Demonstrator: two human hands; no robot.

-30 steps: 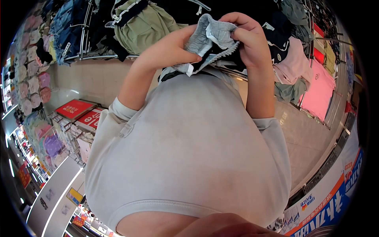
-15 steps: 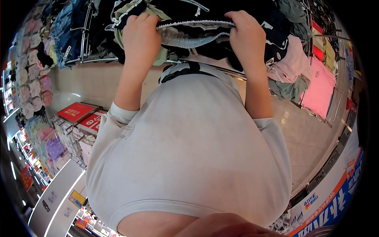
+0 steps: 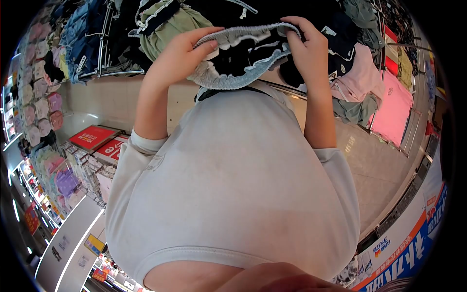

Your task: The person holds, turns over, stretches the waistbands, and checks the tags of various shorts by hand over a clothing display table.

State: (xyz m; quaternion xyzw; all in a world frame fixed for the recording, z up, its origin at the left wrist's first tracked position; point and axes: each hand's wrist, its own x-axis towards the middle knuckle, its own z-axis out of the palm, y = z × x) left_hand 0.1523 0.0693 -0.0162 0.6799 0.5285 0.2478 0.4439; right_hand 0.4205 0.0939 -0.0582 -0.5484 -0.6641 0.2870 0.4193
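A light blue-grey garment with a gathered elastic waistband point(image 3: 238, 79) is held up in front of my body, its waist opening facing me. My left hand point(image 3: 181, 57) pinches the left side of the band between thumb and fingers. On the other side, my right hand point(image 3: 310, 52) grips the band, with the thumb on the inner side. The band spreads into a wide oval, and dark cloth shows through it. Whether the garment is trousers or shorts cannot be made out, since its lower part is hidden. Just behind my left hand lies an olive-green garment point(image 3: 168, 34) with a dark waistband.
Dark clothes and a folded pink garment point(image 3: 357, 73) lie on the metal-railed display ahead. A bright pink shirt point(image 3: 393, 109) hangs at the right. Denim clothes point(image 3: 85, 36) hang at the left. Red sale signs point(image 3: 95, 137) stand at the lower left, beyond the tiled floor point(image 3: 116, 104).
The waistband has gone from a narrow, stretched slit to a wide open oval, its near edge lower. My left hand has turned inward and dropped slightly, uncovering more of the olive-green garment.
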